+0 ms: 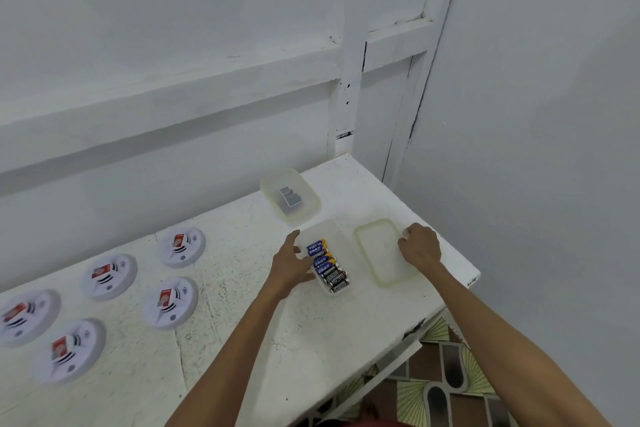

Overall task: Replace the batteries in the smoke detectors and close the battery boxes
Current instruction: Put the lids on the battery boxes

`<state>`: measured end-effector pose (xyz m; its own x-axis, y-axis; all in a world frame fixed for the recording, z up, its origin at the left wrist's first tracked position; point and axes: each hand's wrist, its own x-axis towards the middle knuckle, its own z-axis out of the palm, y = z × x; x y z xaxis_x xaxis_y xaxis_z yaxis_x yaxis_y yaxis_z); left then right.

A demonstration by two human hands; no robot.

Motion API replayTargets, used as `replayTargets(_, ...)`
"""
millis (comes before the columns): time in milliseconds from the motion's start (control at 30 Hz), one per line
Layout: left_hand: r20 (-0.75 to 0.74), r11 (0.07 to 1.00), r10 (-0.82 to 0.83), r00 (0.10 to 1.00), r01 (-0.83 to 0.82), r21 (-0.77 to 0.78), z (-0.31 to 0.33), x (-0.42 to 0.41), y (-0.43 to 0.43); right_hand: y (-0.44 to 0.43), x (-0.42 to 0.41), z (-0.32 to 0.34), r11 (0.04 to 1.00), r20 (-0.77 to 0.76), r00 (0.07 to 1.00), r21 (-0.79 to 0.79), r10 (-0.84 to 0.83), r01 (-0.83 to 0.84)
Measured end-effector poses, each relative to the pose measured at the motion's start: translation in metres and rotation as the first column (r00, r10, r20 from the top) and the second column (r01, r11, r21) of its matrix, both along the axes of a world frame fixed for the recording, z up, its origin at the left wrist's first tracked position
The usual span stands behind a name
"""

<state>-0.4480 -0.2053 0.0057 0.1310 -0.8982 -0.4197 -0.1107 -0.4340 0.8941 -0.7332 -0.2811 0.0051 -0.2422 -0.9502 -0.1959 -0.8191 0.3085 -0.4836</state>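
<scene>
Several white round smoke detectors (170, 302) with red labels lie on the left part of the white table (242, 340). A clear open box (334, 230) near the table's middle holds several batteries (328, 265). My left hand (291, 267) grips the box's left side. My right hand (419, 246) holds the far right edge of the green-rimmed lid (381, 255), which lies flat on the table to the right of the box. A second clear box (290, 193) with its lid on sits behind, with dark batteries inside.
White walls rise behind the table and close on the right. The table's right edge (460, 291) drops to a patterned tile floor (446, 378).
</scene>
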Motion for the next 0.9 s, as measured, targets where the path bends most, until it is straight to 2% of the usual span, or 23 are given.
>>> replayTargets(133,-0.035,1.0,0.012,0.999,-0.012,0.002,-0.001,0.001,-0.001,-0.002,0.014,0.029,0.997,0.24,0.971,-0.073,0.023,-0.005)
replayTargets(200,-0.046,1.0,0.028,0.999,-0.028,0.011,0.001,0.0,0.0,0.003,0.029,0.051,0.99,0.345,0.934,-0.128,0.094,-0.052)
replayTargets(300,-0.075,0.996,0.086,0.993,-0.084,0.021,0.005,-0.004,0.001,0.023,0.06,0.074,0.952,0.242,0.939,-0.247,0.242,-0.182)
replayTargets(400,-0.122,0.986,0.166,0.979,-0.162,0.037,0.009,-0.009,0.003,0.055,0.094,0.079,0.899,0.105,0.921,-0.284,0.374,-0.333)
replayTargets(533,-0.165,0.971,0.239,0.957,-0.238,0.023,0.021,-0.016,0.005,0.082,0.128,0.062,0.771,-0.242,0.821,-0.285,0.516,-0.569)
replayTargets(633,-0.16,0.97,0.241,0.957,-0.243,0.005,0.019,-0.014,0.006,0.088,0.137,0.045,0.723,-0.289,0.765,-0.258,0.575,-0.641)
replayTargets(733,0.0,0.974,0.217,0.976,-0.217,-0.072,0.009,-0.01,0.006,0.088,0.139,0.038,0.729,-0.145,0.775,-0.268,0.615,-0.63)
replayTargets(833,0.021,0.967,0.233,0.972,-0.229,-0.111,0.005,-0.008,0.005,0.076,0.129,0.042,0.812,0.085,0.851,-0.361,0.518,-0.458)
replayTargets(900,-0.009,0.968,0.228,0.974,-0.228,-0.109,0.004,-0.005,0.003,0.059,0.115,0.043,0.848,0.024,0.908,-0.369,0.418,-0.38)
